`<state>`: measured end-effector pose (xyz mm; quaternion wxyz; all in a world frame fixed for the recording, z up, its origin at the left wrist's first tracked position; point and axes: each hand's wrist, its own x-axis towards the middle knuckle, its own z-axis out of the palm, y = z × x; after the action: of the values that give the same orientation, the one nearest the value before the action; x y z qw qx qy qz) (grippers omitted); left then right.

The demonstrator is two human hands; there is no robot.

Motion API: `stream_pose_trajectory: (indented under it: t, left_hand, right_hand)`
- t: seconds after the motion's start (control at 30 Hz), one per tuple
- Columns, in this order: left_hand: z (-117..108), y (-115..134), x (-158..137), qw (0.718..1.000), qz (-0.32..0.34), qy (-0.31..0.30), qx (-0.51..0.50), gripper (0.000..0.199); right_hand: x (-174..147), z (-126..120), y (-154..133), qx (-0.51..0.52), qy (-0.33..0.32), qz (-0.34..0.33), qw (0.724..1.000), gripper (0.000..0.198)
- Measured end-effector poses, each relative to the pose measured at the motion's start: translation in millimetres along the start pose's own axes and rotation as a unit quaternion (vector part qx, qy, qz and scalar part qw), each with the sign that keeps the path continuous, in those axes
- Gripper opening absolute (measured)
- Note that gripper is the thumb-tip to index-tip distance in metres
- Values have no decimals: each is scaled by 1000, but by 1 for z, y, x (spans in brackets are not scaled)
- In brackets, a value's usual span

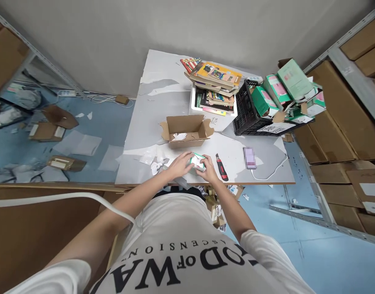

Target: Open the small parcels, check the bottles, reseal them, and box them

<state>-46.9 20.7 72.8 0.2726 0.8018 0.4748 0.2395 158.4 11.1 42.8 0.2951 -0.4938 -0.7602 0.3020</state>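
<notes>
A small white and green box (198, 161) is held above the table's front edge between my two hands. My left hand (181, 164) grips its left side, and my right hand (208, 169) has its fingers closed on the right side. Just beyond them stands an open brown cardboard box (187, 132) with its flaps spread and bits of white paper inside. To the right of my right hand lies a red and black utility knife (222, 167). Crumpled clear plastic and white paper (156, 166) lie to the left of my left hand.
A white bin (213, 120) full of books (218, 75) stands at the back. Beside it is a black crate (247, 112) heaped with green boxes (293, 79). A phone (249, 158) with a white cable lies on the right. Cardboard boxes (331, 114) fill the right shelves; scraps litter the floor.
</notes>
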Motion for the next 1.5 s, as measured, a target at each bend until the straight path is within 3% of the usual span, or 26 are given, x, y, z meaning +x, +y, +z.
stream_pose_trajectory:
  t: [0.13, 0.23, 0.3, 0.4, 0.5, 0.57, 0.7, 0.8, 0.9, 1.1, 1.2, 1.27, 1.37, 1.5]
  left_hand:
    - [7, 3, 5, 998, -24, -34, -39, 47]
    - [-3, 8, 17, 997, -11, -81, -4, 43]
    - [-9, 14, 24, 992, -8, -118, 39, 42]
    - [-12, 24, 32, 982, -16, -159, 105, 55]
    - [-5, 29, 34, 971, -56, -181, 148, 78]
    - [2, 29, 34, 968, -82, -188, 146, 79]
    - [12, 26, 32, 974, -74, -175, 127, 69]
    - [13, 29, 31, 974, -72, -176, 125, 69]
    - [12, 34, 30, 978, -69, -165, 108, 57]
    - [8, 29, 27, 987, -86, -131, 47, 56]
    - [8, 19, 23, 989, -113, -92, -13, 62]
    - [9, 14, 19, 987, -133, -65, -55, 56]
    - [11, 10, 11, 985, -149, -31, -84, 55]
    - [11, 14, 3, 995, -92, 29, -8, 58]
  right_hand:
    - [3, -17, -2, -22, -80, -29, 996, 57]
    - [7, -34, -5, -20, -110, -34, 993, 61]
    - [10, -40, -7, -3, -104, -25, 994, 56]
    - [13, -42, -8, 27, -76, 4, 997, 33]
    - [14, -38, -12, 6, -31, 54, 998, 14]
    - [14, -35, -18, -16, -26, 63, 998, 13]
    - [15, -32, -34, -38, -63, 37, 997, 32]
    - [18, -31, -41, -77, -84, 58, 992, 22]
    - [20, -33, -43, -103, -90, 66, 988, 20]
    - [18, -50, -42, -118, -133, -11, 984, 37]
    - [14, -53, -46, -200, -179, -40, 962, 30]
    - [11, -51, -49, -259, -180, -14, 949, 20]
    - [9, -46, -53, -314, -148, 71, 935, 22]
    - [10, -45, -52, -319, -128, 112, 932, 25]
